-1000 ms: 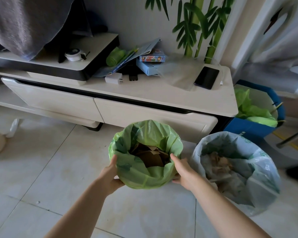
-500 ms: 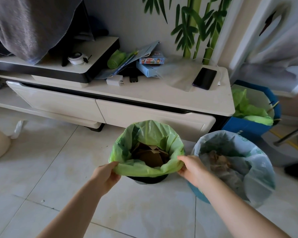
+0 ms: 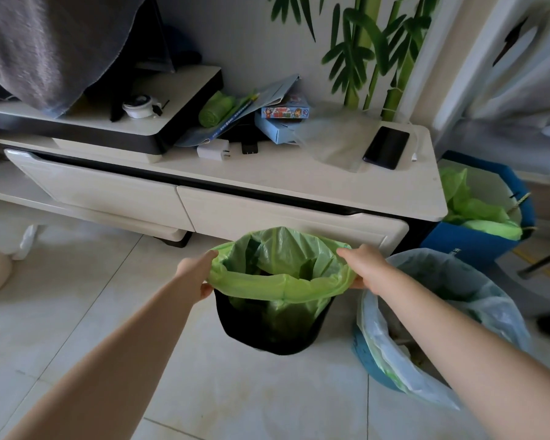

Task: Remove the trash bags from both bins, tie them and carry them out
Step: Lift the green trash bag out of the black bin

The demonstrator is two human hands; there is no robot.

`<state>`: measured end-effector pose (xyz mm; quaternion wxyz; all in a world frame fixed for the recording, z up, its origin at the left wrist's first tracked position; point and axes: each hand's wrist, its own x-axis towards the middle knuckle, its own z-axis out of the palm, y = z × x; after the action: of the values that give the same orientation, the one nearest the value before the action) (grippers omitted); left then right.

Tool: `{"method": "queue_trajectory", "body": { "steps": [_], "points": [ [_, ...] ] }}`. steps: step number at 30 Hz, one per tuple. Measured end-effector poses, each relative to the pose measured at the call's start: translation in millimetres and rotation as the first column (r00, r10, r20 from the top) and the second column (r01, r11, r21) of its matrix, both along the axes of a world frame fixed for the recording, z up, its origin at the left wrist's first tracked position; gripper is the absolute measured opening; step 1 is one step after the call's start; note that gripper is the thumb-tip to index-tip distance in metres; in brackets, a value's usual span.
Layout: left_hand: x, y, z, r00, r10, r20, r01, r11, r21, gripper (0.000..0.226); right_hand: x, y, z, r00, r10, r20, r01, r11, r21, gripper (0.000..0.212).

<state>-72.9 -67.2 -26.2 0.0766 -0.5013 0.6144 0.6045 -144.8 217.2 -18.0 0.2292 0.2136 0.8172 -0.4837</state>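
A green trash bag (image 3: pixel 280 285) rises out of a black bin (image 3: pixel 267 331) on the tiled floor in front of the cabinet. My left hand (image 3: pixel 196 274) grips the bag's rolled rim on its left side. On the rim's right side my right hand (image 3: pixel 364 265) holds the same bag. The rim is stretched wide between both hands, above the bin's top edge. To the right stands a blue bin (image 3: pixel 367 360) lined with a pale bluish bag (image 3: pixel 451 312) that holds trash.
A low white TV cabinet (image 3: pixel 267 173) runs behind the bins, with a phone (image 3: pixel 386 147), boxes and a roll of green bags (image 3: pixel 215 109) on it. A blue paper bag (image 3: pixel 477 242) with green plastic stands at the right. Tiled floor (image 3: pixel 77 296) lies left.
Both hands peeled the green bag's rim off the black bin and lifted it. The bin's black wall now shows below the rim. The view has moved closer.
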Motion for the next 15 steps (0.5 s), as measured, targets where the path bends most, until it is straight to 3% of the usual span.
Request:
{"method": "queue_trajectory", "body": {
  "steps": [3,7,9,15],
  "points": [
    [-8,-7,-4,0.999,-0.016,0.031,0.017,1.0,-0.024,0.025,-5,-6,8,0.995,0.099,-0.021,-0.095,0.988,0.125,0.03],
    [-17,-10,1,0.998,-0.064,0.024,0.065,0.994,-0.092,0.016,-16,-4,5,0.988,0.148,-0.044,-0.133,0.96,0.245,0.012],
    [-22,-10,7,0.997,-0.076,-0.018,0.073,0.988,-0.132,0.012,-19,-4,8,0.97,0.21,-0.12,-0.163,0.934,0.318,0.02],
    [-16,-14,30,0.961,-0.157,-0.226,0.106,0.969,-0.223,0.005,-8,2,31,0.896,0.262,-0.359,-0.157,0.943,0.295,0.018]
  ]
}}
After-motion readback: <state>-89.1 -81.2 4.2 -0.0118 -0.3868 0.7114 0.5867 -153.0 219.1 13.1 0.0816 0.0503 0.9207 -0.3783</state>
